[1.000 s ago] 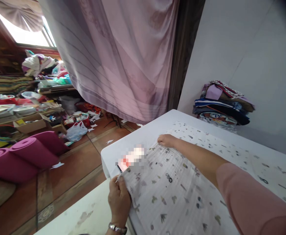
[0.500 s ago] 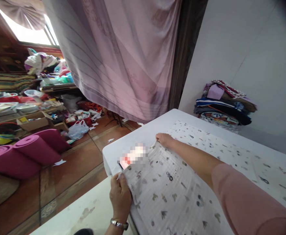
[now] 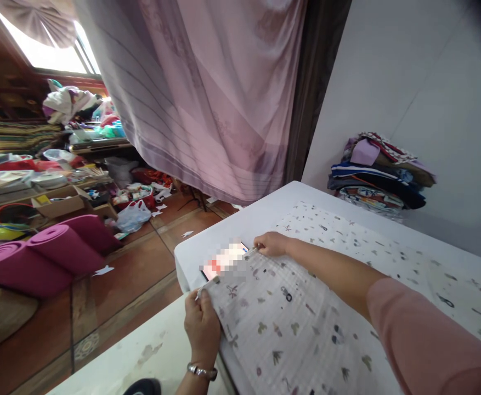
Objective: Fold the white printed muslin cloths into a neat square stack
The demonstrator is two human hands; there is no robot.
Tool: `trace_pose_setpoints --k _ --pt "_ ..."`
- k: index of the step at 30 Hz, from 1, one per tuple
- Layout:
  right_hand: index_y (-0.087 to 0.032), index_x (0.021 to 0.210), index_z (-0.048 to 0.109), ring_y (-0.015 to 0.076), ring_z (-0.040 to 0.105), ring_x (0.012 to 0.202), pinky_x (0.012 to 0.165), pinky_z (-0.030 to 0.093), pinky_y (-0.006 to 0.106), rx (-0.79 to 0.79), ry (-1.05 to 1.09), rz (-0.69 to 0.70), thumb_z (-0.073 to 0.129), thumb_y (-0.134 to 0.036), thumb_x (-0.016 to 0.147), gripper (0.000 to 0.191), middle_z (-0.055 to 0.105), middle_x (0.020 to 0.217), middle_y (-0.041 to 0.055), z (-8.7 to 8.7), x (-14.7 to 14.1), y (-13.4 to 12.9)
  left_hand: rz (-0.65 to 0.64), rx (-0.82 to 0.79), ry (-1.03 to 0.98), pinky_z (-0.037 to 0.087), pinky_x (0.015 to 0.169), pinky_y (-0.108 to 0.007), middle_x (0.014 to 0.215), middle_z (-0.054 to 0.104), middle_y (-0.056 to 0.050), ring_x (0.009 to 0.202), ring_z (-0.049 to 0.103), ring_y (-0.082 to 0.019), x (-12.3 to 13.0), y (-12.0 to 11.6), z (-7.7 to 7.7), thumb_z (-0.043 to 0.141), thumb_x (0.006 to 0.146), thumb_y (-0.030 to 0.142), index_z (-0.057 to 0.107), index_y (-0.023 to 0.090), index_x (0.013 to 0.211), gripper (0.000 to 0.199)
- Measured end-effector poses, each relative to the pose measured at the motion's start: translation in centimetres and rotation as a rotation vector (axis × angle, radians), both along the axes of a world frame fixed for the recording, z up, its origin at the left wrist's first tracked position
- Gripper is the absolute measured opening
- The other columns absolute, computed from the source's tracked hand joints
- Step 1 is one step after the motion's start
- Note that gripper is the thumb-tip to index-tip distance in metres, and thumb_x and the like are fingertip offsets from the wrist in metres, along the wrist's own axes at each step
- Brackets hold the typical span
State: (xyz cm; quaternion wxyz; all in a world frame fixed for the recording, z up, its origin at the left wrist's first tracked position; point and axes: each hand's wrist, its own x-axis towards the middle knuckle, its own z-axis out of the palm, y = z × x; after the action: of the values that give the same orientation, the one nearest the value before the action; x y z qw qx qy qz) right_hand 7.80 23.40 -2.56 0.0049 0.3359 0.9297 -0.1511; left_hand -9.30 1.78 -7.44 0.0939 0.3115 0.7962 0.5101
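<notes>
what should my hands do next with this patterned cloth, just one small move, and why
I'd probably lift the held edge of the patterned cloth slightly, keeping both grips. The left hand pinches one end of that edge and the right hand the other, while the phone lies right beside it, between them, where the fabric could catch or cover it.
</notes>
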Motion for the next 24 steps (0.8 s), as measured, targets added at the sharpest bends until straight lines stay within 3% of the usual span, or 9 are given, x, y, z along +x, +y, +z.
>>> trace_pose_setpoints --k 3,11,19,24 --pt "-0.022 0.084 0.062 0.0137 0.056 0.074 0.06 0.03 0.021 0.007 0.021 -0.008 0.053 -0.022 0.076 0.012 0.066 0.083 0.0003 0.0 -0.6 -0.5 0.002 -0.007 -0.006 0.041 0.059 -0.028 0.07 0.061 -0.002 0.065 0.056 -0.018 0.0 0.0 0.1 0.039 0.082 0.047 0.051 0.019 0.09 0.031" --pt "-0.02 0.085 0.06 0.0139 0.055 0.076 0.06 0.029 0.022 0.02 0.086 -0.1 0.046 -0.021 0.082 0.015 0.065 0.085 0.0015 -0.2 -1.3 -1.8 0.013 0.021 -0.034 0.042 0.064 -0.029 0.079 0.061 -0.003 0.072 0.056 -0.018 -0.1 0.0 0.0 0.04 0.083 0.045 0.052 0.019 0.09 0.03" --pt "-0.025 0.114 0.056 0.0153 0.058 0.074 0.063 0.035 0.023 0.001 0.136 -0.112 0.048 -0.017 0.076 0.04 0.066 0.077 -0.0015 -0.6 -1.0 -2.2 -0.022 0.006 0.033 0.042 0.062 -0.029 0.076 0.062 -0.004 0.071 0.058 -0.019 0.2 -0.2 0.0 0.038 0.083 0.046 0.051 0.018 0.093 0.032" --pt "-0.018 0.11 0.056 0.0151 0.053 0.096 0.084 0.038 0.024 0.133 0.394 -0.176 0.044 -0.012 0.078 0.034 0.061 0.103 0.0053 -2.2 1.1 -2.3 -0.049 0.026 0.062 0.044 0.064 -0.029 0.082 0.062 -0.005 0.076 0.059 -0.02 0.3 -0.2 0.0 0.037 0.083 0.046 0.051 0.019 0.094 0.032"
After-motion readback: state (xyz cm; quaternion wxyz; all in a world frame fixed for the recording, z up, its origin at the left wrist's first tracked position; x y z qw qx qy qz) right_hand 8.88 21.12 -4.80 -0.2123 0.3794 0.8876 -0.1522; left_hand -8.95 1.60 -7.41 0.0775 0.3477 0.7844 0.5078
